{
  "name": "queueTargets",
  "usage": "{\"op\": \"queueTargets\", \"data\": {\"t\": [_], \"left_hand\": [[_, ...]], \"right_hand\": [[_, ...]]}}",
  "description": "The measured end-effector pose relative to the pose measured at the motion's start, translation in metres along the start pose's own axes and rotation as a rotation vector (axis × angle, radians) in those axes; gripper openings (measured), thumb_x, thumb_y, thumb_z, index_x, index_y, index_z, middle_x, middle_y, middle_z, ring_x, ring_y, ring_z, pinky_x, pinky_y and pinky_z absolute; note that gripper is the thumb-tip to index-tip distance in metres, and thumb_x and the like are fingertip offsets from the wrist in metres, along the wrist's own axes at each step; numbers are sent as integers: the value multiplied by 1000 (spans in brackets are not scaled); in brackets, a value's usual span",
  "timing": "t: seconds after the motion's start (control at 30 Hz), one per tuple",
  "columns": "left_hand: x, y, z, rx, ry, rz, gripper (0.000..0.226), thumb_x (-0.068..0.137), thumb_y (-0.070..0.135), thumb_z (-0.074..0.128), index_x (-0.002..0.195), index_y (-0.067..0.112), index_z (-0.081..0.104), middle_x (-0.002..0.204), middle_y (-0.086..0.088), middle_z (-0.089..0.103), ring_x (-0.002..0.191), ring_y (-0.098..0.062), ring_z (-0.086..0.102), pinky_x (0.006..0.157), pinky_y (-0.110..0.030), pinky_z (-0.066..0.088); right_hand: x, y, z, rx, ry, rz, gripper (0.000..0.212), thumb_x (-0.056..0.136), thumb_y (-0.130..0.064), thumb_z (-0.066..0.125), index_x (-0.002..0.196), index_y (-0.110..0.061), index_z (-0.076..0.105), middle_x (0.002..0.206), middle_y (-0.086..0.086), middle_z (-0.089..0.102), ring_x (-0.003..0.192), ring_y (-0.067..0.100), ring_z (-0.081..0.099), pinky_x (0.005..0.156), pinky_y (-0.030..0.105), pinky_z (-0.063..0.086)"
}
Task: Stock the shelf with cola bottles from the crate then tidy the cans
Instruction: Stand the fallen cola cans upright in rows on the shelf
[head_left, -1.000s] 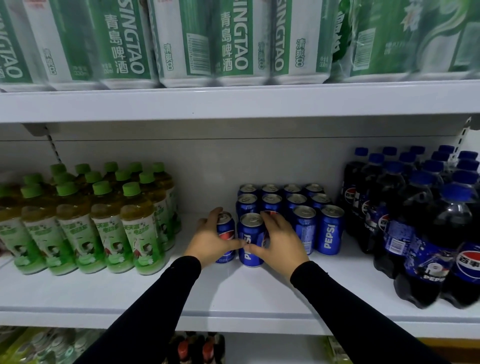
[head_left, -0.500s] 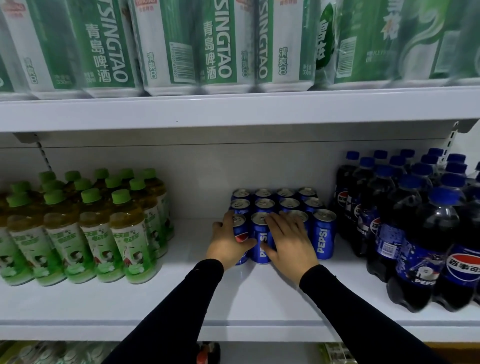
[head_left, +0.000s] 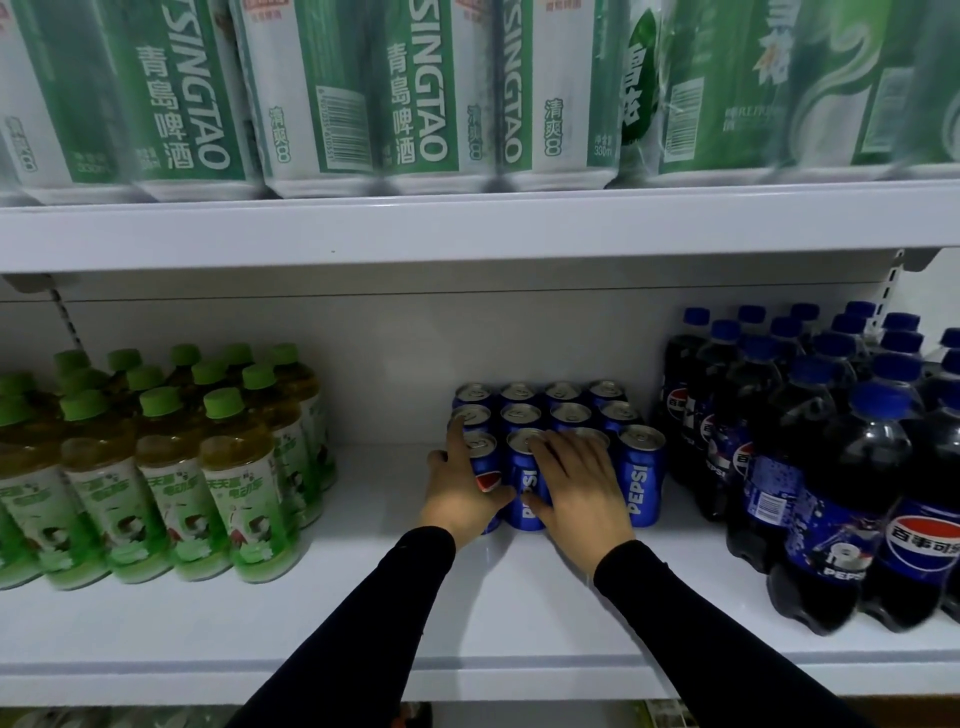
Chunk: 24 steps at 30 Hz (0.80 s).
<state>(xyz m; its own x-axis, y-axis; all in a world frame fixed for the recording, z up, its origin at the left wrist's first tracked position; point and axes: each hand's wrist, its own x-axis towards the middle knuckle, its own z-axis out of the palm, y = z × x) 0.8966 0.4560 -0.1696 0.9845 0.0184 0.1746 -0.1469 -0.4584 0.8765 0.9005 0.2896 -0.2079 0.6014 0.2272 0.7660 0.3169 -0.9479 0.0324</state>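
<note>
A block of blue Pepsi cans (head_left: 640, 475) stands in three rows at the middle of the white shelf (head_left: 363, 597). My left hand (head_left: 460, 491) grips the front-left can (head_left: 485, 457), thumb across its front and fingers along its left side. My right hand (head_left: 579, 486) lies with straight, spread fingers over the front row, thumb against the second can (head_left: 523, 483). Both cans stand in line with the front row. Dark cola bottles (head_left: 841, 467) with blue caps fill the shelf's right side. No crate is in view.
Green-capped tea bottles (head_left: 171, 467) crowd the left of the shelf, with a bare gap between them and the cans. Shrink-wrapped green beer can packs (head_left: 363, 88) sit on the upper shelf (head_left: 467, 223) just overhead. A lower shelf shows faintly below.
Both hands have pushed the two front-left cans back against the block, closing the gap to the row behind. My view has shifted slightly.
</note>
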Motion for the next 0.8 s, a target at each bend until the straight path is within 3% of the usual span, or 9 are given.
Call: {"op": "queueTargets", "data": {"t": [0.17,0.37,0.43,0.53,0.63,0.73,0.8], "left_hand": [[-6,-1,3,26,25,30,93,79,23,74,150,35,15,137,-8,40,117,-30,52,93,-30,44],[-5,-1,-4,-47,-27,-1,100,69,32,77,139,57,11,141,-2,43,121,-26,54,99,-48,50],[-5,-2,-7,-37,-38,-7,101,68,31,77,134,64,7,141,-1,45,121,-26,54,99,-49,49],[-5,-6,-13,-21,-81,-16,119,69,27,80,148,50,-7,145,0,47,123,-23,55,102,-45,48],[-6,-10,-16,-49,-106,-76,126,74,14,81,153,32,-15,145,-1,48,125,-22,54,104,-39,45],[-7,-10,-13,-87,-98,-113,118,78,3,75,154,26,-12,143,-2,49,122,-21,54,98,-30,42],[-6,-10,-9,-103,-99,-122,116,78,-2,72,154,26,-11,141,-2,49,114,-18,53,92,-27,41]], "right_hand": [[-2,0,2,18,16,10,61,69,-26,82,124,-8,62,123,12,63,115,34,58,104,50,43],[-1,-1,-5,117,-69,30,64,71,-29,81,127,-8,59,127,13,60,120,35,55,107,49,41],[-1,3,-13,219,-69,61,61,78,-32,75,132,-9,56,134,11,56,125,33,50,108,43,40],[-1,17,-32,335,65,230,57,87,-42,60,135,-13,54,138,11,52,128,30,46,106,36,41],[-8,39,-39,291,220,473,77,77,-48,73,138,-7,48,138,22,45,125,40,46,103,45,44],[-18,50,-35,427,23,752,116,60,-52,86,150,-10,26,150,22,31,135,37,38,107,44,40],[-24,54,-27,622,-113,859,132,48,-62,87,151,-19,17,152,13,34,135,30,41,107,43,42]]}}
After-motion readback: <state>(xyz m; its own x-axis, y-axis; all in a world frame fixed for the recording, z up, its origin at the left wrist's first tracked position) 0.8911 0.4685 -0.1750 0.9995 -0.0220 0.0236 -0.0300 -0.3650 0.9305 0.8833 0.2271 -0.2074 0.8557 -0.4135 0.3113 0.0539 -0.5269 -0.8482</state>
